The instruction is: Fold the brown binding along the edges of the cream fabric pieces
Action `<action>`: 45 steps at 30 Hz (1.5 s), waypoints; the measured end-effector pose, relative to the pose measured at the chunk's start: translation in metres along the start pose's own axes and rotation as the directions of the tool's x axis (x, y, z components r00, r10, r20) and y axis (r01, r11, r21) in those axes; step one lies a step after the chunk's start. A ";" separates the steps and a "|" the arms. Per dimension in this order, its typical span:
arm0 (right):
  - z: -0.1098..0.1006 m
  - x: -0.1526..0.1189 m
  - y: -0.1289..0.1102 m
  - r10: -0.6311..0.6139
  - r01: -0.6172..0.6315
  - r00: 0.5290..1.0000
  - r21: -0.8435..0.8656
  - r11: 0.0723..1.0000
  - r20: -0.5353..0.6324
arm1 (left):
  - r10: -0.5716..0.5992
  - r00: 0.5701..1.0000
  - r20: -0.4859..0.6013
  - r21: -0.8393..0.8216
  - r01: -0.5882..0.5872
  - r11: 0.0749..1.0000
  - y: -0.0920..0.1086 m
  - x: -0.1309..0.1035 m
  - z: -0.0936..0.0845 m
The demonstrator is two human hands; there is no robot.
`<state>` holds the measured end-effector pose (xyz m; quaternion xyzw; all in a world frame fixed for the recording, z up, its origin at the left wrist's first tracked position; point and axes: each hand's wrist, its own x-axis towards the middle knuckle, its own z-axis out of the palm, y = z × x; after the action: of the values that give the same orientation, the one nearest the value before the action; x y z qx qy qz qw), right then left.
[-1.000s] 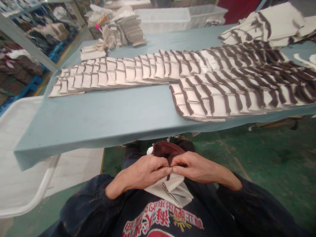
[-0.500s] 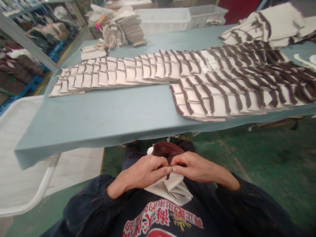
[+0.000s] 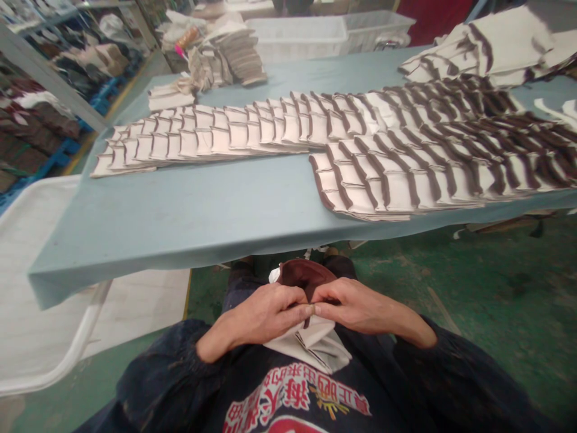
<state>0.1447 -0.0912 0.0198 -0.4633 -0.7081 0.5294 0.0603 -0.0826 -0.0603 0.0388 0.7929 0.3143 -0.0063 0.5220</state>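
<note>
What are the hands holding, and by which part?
The left hand and right hand together pinch a cream-and-brown cloth piece, near where its cream and brown parts meet; the exact spot gripped is hidden.

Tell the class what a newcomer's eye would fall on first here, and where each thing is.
Most striking are the long, overlapping rows of cream cloth pieces with dark brown edges, spread across the pale blue-green table. Below, close to the person's body, the left hand and right hand meet, pinching a cream and brown cloth piece. Beyond the rows are translucent white plastic bins.
</note>
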 end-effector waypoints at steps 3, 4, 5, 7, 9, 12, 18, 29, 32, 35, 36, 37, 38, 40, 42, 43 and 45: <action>0.000 0.001 0.001 0.003 -0.003 1.000 -0.003 1.000 0.005 | -0.006 1.000 -0.005 -0.006 0.006 1.000 -0.001 0.000 0.000; 0.000 0.001 0.001 0.003 -0.003 1.000 -0.003 1.000 0.006 | -0.006 1.000 -0.004 -0.009 0.006 1.000 -0.001 0.000 0.000; 0.001 0.002 0.001 0.002 -0.002 1.000 -0.002 1.000 0.008 | -0.006 1.000 -0.003 -0.012 0.006 1.000 -0.002 0.000 0.000; 0.001 0.002 0.001 -0.005 0.005 1.000 0.005 1.000 0.009 | -0.005 1.000 0.000 -0.016 0.005 1.000 -0.003 0.000 0.001; 0.001 0.002 0.001 -0.006 0.006 1.000 0.009 1.000 0.008 | -0.006 1.000 -0.002 -0.016 0.006 1.000 -0.004 0.000 0.002; 0.002 0.002 0.002 0.005 -0.005 1.000 0.007 1.000 0.009 | -0.009 1.000 -0.006 -0.017 0.009 1.000 -0.005 0.000 0.002; 0.002 0.003 0.002 0.003 -0.003 1.000 0.006 1.000 0.009 | -0.009 1.000 -0.004 -0.026 0.009 1.000 -0.005 0.000 0.003; 0.005 0.002 0.004 0.009 -0.009 1.000 0.001 1.000 0.002 | -0.033 0.999 -0.007 -0.051 0.032 0.998 -0.006 0.001 0.005; 0.005 0.002 0.005 0.020 -0.020 1.000 0.000 1.000 0.005 | -0.038 0.999 -0.011 -0.059 0.038 0.998 -0.009 0.001 0.007; 0.006 0.004 0.004 0.027 -0.027 1.000 -0.007 1.000 0.007 | -0.052 0.999 -0.014 -0.068 0.051 0.996 -0.012 0.002 0.010; 0.006 0.004 0.004 0.030 -0.030 1.000 -0.010 0.999 0.007 | -0.055 0.998 -0.015 -0.072 0.054 0.996 -0.014 0.002 0.010; 0.006 0.005 0.004 0.035 -0.035 0.999 -0.013 0.999 0.006 | -0.058 0.998 -0.016 -0.077 0.056 0.995 -0.015 0.003 0.011; 0.007 0.005 0.004 0.039 -0.039 0.999 -0.018 0.999 0.005 | -0.061 0.998 -0.017 -0.081 0.059 0.995 -0.016 0.004 0.012; 0.008 0.006 0.005 0.051 -0.051 0.999 -0.027 0.998 -0.002 | -0.071 0.997 -0.019 -0.087 0.070 0.994 -0.020 0.005 0.014; 0.009 0.008 0.005 0.063 -0.063 0.998 -0.039 0.997 -0.004 | -0.081 0.997 -0.020 -0.092 0.079 0.993 -0.024 0.007 0.015; 0.010 0.008 0.006 0.067 -0.067 0.998 -0.043 0.997 -0.002 | -0.083 0.996 -0.020 -0.094 0.081 0.992 -0.026 0.007 0.016; 0.012 0.009 0.008 0.073 -0.073 0.997 -0.047 0.996 0.004 | -0.084 0.996 -0.021 -0.097 0.081 0.992 -0.030 0.009 0.018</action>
<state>0.1371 -0.0925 0.0048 -0.4886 -0.7032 0.5157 0.0279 -0.0851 -0.0633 0.0032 0.7533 0.3531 -0.0030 0.5548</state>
